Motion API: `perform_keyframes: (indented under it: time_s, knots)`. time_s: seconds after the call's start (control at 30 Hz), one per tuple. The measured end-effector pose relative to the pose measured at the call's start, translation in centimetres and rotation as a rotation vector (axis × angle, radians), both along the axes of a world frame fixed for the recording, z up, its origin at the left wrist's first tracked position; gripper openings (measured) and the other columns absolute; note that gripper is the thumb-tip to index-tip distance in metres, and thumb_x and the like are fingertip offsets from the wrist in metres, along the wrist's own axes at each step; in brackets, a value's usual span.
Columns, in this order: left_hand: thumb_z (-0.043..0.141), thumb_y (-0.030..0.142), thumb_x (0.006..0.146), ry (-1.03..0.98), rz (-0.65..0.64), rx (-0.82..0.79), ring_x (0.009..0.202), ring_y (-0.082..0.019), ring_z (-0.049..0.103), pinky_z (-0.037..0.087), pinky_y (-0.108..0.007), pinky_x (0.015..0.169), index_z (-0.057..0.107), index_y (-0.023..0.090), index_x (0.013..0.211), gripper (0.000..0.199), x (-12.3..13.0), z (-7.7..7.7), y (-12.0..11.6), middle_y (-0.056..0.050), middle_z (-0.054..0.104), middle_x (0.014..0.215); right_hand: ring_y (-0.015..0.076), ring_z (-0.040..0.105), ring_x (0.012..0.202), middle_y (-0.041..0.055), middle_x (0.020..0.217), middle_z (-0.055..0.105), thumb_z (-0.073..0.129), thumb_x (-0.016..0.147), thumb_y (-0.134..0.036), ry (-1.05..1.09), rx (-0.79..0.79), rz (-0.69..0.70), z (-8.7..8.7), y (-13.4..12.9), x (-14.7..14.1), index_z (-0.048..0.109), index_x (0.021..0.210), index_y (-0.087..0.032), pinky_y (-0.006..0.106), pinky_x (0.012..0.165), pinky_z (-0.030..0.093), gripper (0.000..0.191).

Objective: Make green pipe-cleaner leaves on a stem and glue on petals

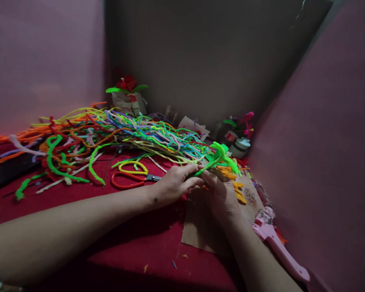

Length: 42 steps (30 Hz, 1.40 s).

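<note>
A bunch of bright green pipe cleaners (218,156), bent into leaf-like loops at its far end, is held in front of me by both hands. My left hand (180,180) pinches its thin stem end between thumb and fingers. Close beside it, my right hand (222,194) has its fingers closed on the same stem, nearer the loops. Orange pipe cleaner pieces (239,190) lie on a brown cardboard sheet (200,227) below and beyond the right hand. Scissors with one yellow and one red handle (129,184) rest left of my left hand, their blade tips hidden.
A big heap of multicoloured pipe cleaners (140,134) spreads over the red cloth (134,251). A pink glue gun (281,247) lies at the right. Behind stand a red flower (127,83), a pink flower (247,121) and a pale-lidded jar (240,147). Pink walls (328,162) flank the table.
</note>
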<state>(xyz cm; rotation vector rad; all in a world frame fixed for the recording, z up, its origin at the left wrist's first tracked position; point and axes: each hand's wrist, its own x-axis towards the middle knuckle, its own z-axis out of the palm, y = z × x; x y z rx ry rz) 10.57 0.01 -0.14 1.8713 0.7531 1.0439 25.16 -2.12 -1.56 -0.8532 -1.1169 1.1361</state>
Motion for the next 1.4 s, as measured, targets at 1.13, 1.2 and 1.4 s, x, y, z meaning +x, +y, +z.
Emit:
perform_keyframes:
  time_s: [1.13, 1.2, 1.4]
  knots:
    - [0.061, 0.030, 0.077, -0.186, -0.299, -0.496, 0.043, -0.005, 0.044, 0.034, -0.017, 0.043, 0.062, 0.011, 0.079, 0.019, 0.3, -0.4, 0.3, 0.003, 0.055, 0.057, 0.0155, 0.060, 0.060, -0.0008, 0.064, 0.066, 0.063, 0.074, -0.028, -0.084, -0.039, -0.046, 1.5, -1.0, -0.7, 0.071, 0.080, -0.020, 0.028, 0.059, 0.048, 0.013]
    - [0.061, 0.027, 0.077, -0.104, -0.145, -0.302, 0.054, -0.007, 0.051, 0.039, -0.018, 0.051, 0.063, 0.014, 0.097, 0.025, 0.4, -0.8, 0.1, 0.001, 0.061, 0.070, 0.0140, 0.058, 0.057, -0.0006, 0.065, 0.066, 0.064, 0.072, -0.029, -0.114, -0.058, -0.090, 1.6, -1.2, -0.7, 0.071, 0.077, -0.019, 0.026, 0.055, 0.047, 0.012]
    - [0.051, 0.020, 0.082, 0.124, 0.133, 0.136, 0.078, -0.013, 0.058, 0.044, -0.023, 0.070, 0.057, 0.016, 0.111, 0.030, 0.3, -1.7, -0.2, -0.004, 0.065, 0.093, 0.0146, 0.061, 0.066, 0.0001, 0.075, 0.069, 0.063, 0.075, -0.029, -0.191, -0.007, -0.146, 1.5, -1.1, -0.8, 0.071, 0.082, -0.020, 0.026, 0.060, 0.048, 0.014]
